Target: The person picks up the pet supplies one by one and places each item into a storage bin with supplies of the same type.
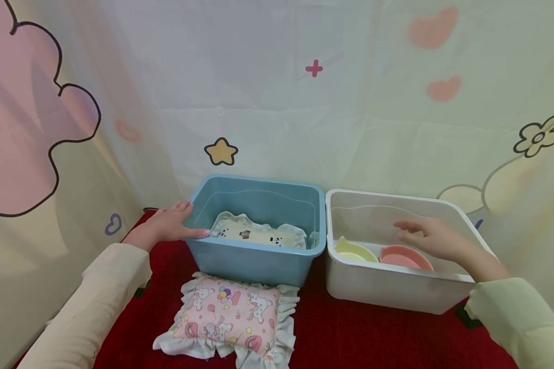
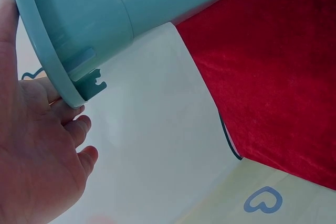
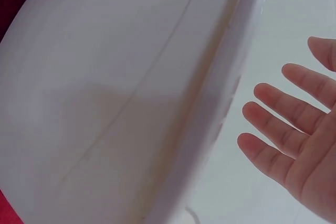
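In the head view, my left hand (image 1: 168,224) rests on the left corner of a blue plastic bin (image 1: 254,261), its thumb along the front rim. The left wrist view shows that hand (image 2: 44,140) against the rim, its lower fingers slightly bent. Inside the bin lies a frilled cream cushion (image 1: 258,236) with small dark animal prints. My right hand (image 1: 431,237) hovers over a white bin (image 1: 392,287), holding nothing. Its fingers are spread in the right wrist view. A yellow dish (image 1: 356,251) and a pink dish (image 1: 405,256) sit in the white bin, partly hidden by its front wall.
A pink unicorn-print cushion (image 1: 233,312) with white ruffles lies on the red cloth (image 1: 369,333) before the blue bin. The two bins stand side by side. A printed white curtain (image 1: 268,128) hangs close behind them and at both sides.
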Action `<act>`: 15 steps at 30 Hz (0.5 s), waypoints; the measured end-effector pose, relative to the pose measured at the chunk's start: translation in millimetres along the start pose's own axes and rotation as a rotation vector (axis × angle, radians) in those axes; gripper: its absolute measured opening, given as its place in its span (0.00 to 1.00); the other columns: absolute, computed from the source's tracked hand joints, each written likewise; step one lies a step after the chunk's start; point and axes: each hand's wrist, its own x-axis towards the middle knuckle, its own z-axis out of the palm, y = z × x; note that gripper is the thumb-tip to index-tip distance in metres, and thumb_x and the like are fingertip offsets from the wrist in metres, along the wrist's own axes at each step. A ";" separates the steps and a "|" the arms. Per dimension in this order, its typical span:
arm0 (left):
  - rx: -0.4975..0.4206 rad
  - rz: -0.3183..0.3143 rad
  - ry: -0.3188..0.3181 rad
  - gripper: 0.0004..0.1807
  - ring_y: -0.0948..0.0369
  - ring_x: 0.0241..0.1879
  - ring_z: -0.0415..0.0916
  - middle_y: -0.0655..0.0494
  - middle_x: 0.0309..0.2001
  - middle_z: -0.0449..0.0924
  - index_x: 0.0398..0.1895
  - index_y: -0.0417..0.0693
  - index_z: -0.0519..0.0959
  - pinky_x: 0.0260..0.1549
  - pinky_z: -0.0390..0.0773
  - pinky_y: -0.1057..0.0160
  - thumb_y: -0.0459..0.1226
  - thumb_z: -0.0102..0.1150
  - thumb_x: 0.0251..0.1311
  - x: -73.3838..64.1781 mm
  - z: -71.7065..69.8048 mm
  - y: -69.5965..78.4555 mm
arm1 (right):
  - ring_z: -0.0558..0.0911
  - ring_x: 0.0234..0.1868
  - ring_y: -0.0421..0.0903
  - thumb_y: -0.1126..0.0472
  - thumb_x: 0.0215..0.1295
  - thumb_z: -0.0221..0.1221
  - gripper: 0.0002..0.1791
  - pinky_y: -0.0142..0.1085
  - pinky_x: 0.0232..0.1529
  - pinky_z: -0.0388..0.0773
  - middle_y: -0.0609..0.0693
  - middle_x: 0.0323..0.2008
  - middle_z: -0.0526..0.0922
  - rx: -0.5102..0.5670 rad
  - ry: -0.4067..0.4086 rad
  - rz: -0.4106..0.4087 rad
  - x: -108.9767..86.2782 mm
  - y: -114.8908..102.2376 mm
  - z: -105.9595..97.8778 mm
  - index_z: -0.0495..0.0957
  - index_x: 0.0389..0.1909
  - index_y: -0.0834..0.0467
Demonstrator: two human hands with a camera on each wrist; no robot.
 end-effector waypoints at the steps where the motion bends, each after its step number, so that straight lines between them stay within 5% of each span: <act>1: -0.002 0.000 0.001 0.58 0.37 0.65 0.39 0.34 0.67 0.40 0.67 0.36 0.43 0.57 0.44 0.33 0.66 0.51 0.43 0.3 -0.3 0.0 | 0.74 0.48 0.60 0.51 0.61 0.52 0.25 0.54 0.46 0.72 0.63 0.49 0.76 -0.002 0.006 0.002 -0.2 -1.0 0.7 0.70 0.53 0.64; 15: 0.006 0.004 0.001 0.58 0.37 0.65 0.38 0.34 0.67 0.39 0.67 0.36 0.44 0.57 0.44 0.33 0.66 0.51 0.43 2.4 0.4 -2.1 | 0.76 0.48 0.57 0.52 0.60 0.54 0.23 0.53 0.47 0.72 0.60 0.48 0.78 -0.056 0.082 -0.053 -3.7 -15.5 14.2 0.72 0.51 0.62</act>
